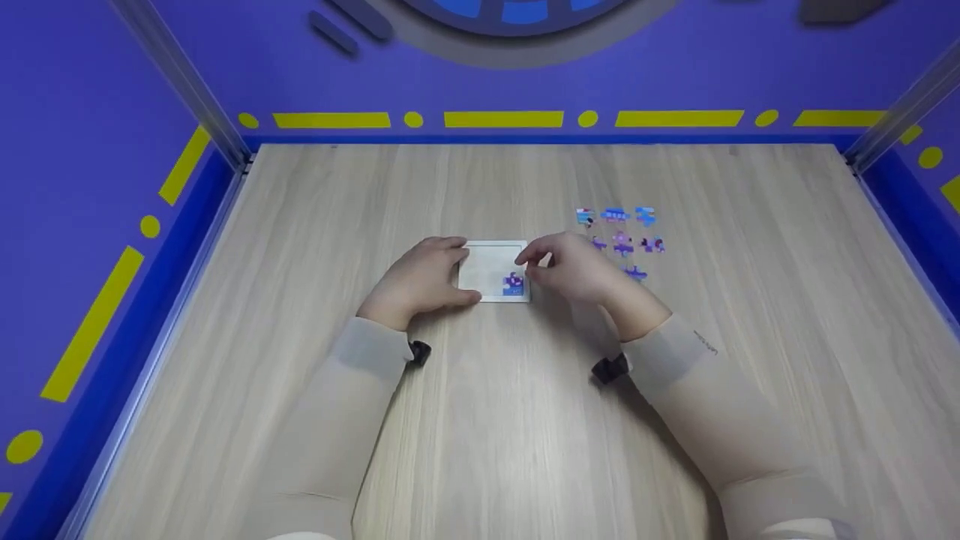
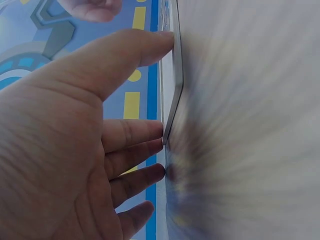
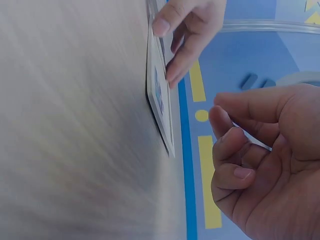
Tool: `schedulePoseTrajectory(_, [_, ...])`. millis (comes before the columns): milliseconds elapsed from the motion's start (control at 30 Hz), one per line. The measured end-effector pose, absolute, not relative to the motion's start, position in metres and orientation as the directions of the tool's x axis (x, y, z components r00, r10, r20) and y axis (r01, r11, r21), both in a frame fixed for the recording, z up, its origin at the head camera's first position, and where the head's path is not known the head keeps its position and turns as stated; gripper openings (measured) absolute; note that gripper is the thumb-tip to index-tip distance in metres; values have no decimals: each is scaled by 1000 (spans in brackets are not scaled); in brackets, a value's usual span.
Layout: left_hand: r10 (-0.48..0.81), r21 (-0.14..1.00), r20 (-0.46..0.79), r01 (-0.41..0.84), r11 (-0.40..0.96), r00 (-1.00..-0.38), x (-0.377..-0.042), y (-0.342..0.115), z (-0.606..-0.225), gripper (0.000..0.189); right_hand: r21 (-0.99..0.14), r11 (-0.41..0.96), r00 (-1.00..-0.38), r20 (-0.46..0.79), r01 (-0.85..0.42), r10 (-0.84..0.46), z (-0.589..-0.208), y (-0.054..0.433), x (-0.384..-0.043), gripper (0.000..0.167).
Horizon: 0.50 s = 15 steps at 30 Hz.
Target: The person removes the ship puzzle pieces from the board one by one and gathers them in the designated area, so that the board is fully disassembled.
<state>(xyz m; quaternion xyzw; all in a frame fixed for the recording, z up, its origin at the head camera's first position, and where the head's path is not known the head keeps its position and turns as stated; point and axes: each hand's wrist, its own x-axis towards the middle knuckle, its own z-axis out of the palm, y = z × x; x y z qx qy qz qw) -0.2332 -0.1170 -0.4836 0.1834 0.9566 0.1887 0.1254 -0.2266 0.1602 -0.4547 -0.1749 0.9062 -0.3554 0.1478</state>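
Observation:
A shallow white puzzle tray lies on the table, with one purple and blue jigsaw piece in its near right corner. My left hand holds the tray by its left side, thumb at the near edge and fingertips at the far left corner. In the left wrist view the thumb and index finger touch the tray's rim. Over the tray's right edge hovers my right hand, fingers loosely bent. The right wrist view shows nothing between its fingertips, apart from the tray.
Several loose jigsaw pieces lie in rough rows right of the tray, some partly hidden by the right hand. Blue panels with yellow marks stand along the back and sides of the wooden table.

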Motion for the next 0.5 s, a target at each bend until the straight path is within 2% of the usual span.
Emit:
schedulePoseTrajectory(267, [401, 405, -172, 307, 861, -900, -233, -118, -485, 90, -690, 688, -904, -118, -224, -412, -460, 153, -222, 28])
schedulePoseTrajectory(500, [413, 404, -173, 318, 858, -894, -233, -118, -484, 90, -673, 709, -903, -144, -211, -405, -470, 147, -222, 32])
